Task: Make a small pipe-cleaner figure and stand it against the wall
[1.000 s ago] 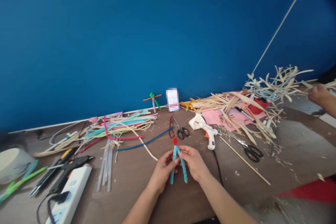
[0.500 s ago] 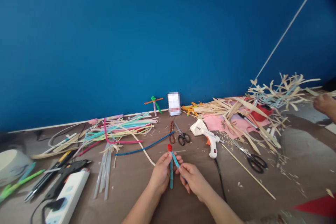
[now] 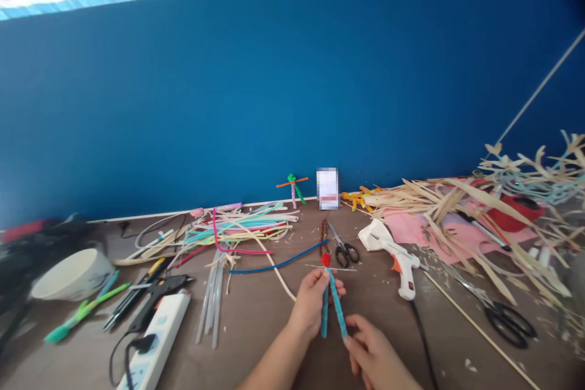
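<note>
A small pipe-cleaner figure (image 3: 337, 301) with two light-blue legs and a red knob on top is between my hands. My left hand (image 3: 311, 304) pinches it just under the red knob (image 3: 325, 260). The lower end of the right blue leg is pinched by my right hand (image 3: 372, 350). A thin pale stick (image 3: 340, 269) lies across behind the knob. Beyond the figure are a brown bead string (image 3: 323, 234) and black-handled scissors (image 3: 346, 251). A blue pipe cleaner (image 3: 278, 266) lies to the left.
Pipe cleaners (image 3: 247, 225) are heaped at back left, near a power strip (image 3: 158, 341), a black glue gun (image 3: 158, 298) and a white bowl (image 3: 73, 274). To the right are a white glue gun (image 3: 402, 262), larger scissors (image 3: 507, 320) and pale strips (image 3: 448, 201). A blue panel (image 3: 274, 91) stands behind.
My right hand has slid down and away along the blue leg to its lower end, and that leg is now straighter. The view has shifted to the left.
</note>
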`<state>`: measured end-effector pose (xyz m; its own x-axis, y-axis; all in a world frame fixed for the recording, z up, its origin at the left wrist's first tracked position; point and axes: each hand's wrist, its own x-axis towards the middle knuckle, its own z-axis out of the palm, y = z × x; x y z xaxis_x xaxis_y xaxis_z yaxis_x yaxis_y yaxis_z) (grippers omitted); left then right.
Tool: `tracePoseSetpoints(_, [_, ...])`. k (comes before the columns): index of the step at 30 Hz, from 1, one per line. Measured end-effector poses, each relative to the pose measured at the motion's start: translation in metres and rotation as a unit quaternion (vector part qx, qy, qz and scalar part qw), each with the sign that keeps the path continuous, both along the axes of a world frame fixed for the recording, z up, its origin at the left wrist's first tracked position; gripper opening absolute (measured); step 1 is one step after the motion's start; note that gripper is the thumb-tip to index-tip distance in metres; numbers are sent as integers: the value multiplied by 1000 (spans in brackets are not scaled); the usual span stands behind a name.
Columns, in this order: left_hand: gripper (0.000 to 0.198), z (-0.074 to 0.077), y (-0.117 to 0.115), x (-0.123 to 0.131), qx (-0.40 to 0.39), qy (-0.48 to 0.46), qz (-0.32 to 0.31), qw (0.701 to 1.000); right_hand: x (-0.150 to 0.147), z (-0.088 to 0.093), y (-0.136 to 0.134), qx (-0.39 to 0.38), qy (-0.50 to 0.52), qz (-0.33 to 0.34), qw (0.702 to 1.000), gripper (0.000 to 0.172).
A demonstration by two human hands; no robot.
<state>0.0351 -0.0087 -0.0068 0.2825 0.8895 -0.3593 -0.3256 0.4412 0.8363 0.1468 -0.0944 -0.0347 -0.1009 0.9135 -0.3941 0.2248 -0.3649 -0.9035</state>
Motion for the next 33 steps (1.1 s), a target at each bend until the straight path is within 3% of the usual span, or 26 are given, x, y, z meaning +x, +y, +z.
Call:
tracePoseSetpoints(2, [35,1,0,3,22,27,-16,999,7,-5,-4,41,-39,-9,998,39])
tracePoseSetpoints(5, [26,3,-1,2,124,136,-68,981,16,-8,-6,77,-101,-16,992,37])
tracePoseSetpoints(8, [22,7,-1,-10,233,260,-83,933,19,-8,-6,85,-125,-20,988,30])
tracePoseSetpoints(11, [25,13,0,-33,292,349,-93,886,17,-4,-5,99,-135,-2,986,22])
tracePoseSetpoints(19, [25,15,22,-114,266,465,23,844,13,7,-3,110,-162,33,980,24])
tracePoseSetpoints(22, [25,11,29,-132,263,487,61,831,14,7,-3,110,-159,25,981,25])
tracePoseSetpoints(25, [24,11,31,-134,283,510,44,811,15,8,-4,108,-152,27,982,25])
tracePoseSetpoints(33, [26,28,44,-117,369,597,-7,713,16,6,-7,122,-136,23,983,25])
